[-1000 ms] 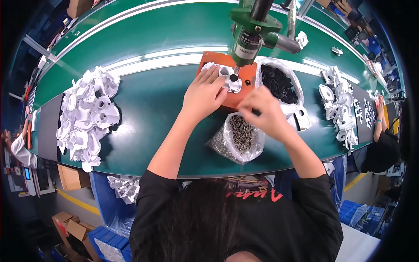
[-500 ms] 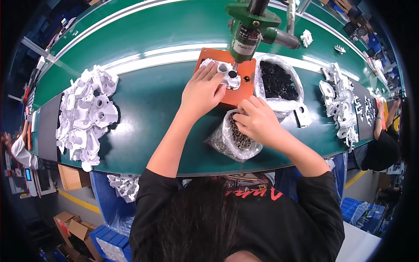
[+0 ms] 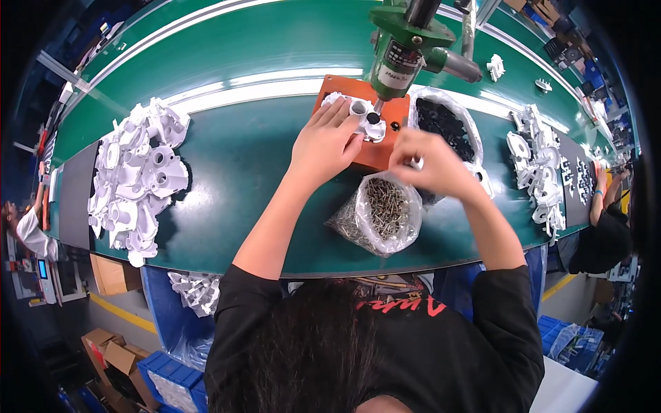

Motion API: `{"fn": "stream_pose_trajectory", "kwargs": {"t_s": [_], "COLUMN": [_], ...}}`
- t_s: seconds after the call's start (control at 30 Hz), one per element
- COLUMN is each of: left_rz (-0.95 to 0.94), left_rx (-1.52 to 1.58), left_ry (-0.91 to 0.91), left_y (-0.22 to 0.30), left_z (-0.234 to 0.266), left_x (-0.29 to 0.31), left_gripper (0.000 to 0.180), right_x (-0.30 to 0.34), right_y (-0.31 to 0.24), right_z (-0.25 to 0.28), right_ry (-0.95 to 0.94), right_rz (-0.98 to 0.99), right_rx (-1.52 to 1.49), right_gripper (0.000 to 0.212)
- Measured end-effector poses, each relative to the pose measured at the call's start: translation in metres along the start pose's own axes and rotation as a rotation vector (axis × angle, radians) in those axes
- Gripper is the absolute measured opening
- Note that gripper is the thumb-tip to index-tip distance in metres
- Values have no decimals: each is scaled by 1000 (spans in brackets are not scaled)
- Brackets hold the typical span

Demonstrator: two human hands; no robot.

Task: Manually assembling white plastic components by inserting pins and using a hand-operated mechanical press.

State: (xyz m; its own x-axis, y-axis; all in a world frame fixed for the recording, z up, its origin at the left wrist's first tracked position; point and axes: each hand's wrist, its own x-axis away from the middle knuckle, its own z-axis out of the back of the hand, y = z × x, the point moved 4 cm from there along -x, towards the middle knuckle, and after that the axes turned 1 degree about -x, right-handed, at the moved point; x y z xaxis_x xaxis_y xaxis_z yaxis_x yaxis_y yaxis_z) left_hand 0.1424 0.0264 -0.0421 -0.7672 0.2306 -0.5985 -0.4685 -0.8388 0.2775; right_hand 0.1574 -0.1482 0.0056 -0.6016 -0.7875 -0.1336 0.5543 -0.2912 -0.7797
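Observation:
My left hand (image 3: 326,142) presses a white plastic housing (image 3: 359,109) onto an orange fixture plate (image 3: 370,159), fingers over its left side and thumb at its near edge. A black round piece (image 3: 373,118) sits in the housing, directly under the tip of a green machine head (image 3: 396,65). Above the far right rim of a clear plastic bag of screws (image 3: 386,210), my right hand (image 3: 430,162) is raised with fingers pinched together. It is slightly blurred, and whatever the pinch holds cannot be made out.
A bag of small black parts (image 3: 442,125) stands right of the plate, partly behind my right hand. White housings are heaped at the left (image 3: 141,179) and right (image 3: 539,168). Another person's arm (image 3: 600,184) shows at the far right.
My right hand has come up out of the screw bag and moved right and slightly away from me. The left hand stays on the housing. The view has shifted a little.

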Motion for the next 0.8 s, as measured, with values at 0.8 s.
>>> {"fn": "stream_pose_trajectory", "kwargs": {"t_s": [0.8], "left_rz": [-7], "left_rx": [6], "left_ry": [10], "left_y": [1], "left_z": [0], "left_x": [-3], "left_gripper": [18], "right_x": [-76], "right_y": [55], "right_z": [30], "right_ry": [-286], "right_rz": [-485], "right_rx": [-193], "right_gripper": [11]}}
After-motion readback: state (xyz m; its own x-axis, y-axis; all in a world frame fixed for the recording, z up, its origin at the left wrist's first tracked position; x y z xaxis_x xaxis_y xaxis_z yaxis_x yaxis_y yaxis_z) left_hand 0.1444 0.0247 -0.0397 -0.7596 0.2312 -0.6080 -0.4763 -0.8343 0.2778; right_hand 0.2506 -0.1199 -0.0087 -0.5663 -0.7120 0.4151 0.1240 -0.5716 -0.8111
